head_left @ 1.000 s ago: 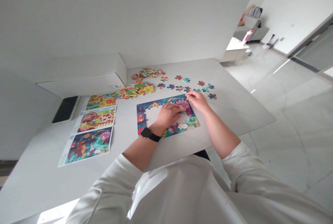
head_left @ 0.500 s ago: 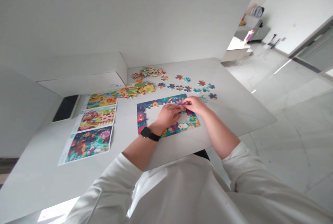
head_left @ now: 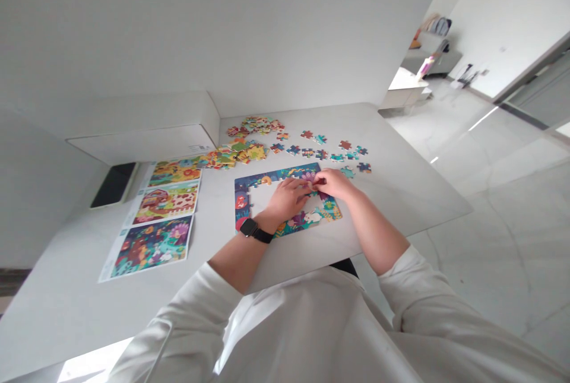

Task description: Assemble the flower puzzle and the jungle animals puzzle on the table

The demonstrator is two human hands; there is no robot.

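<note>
Left hand [head_left: 287,199] low over the bare middle of a part-built jigsaw puzzle [head_left: 262,180], fingers loosely extended and nothing visibly in their hold. Right hand [head_left: 336,185] nearly closed, thumb and fingertips pinching a small dark red piece [head_left: 318,181] at the inner edge of the puzzle's upper right. The puzzle flat on a white table [head_left: 401,193], beside three printed picture sheets [head_left: 162,222], with a scatter of loose jigsaw pieces [head_left: 323,154] just beyond it and a heap of pieces [head_left: 236,154] farther left.

Chief risks: a palm or wrist dragging across the unfinished border, enough to knock joined pieces out of line; too hard a press on a poor fit, bending the tabs; a careless forearm sweep scattering the loose pieces.
</note>
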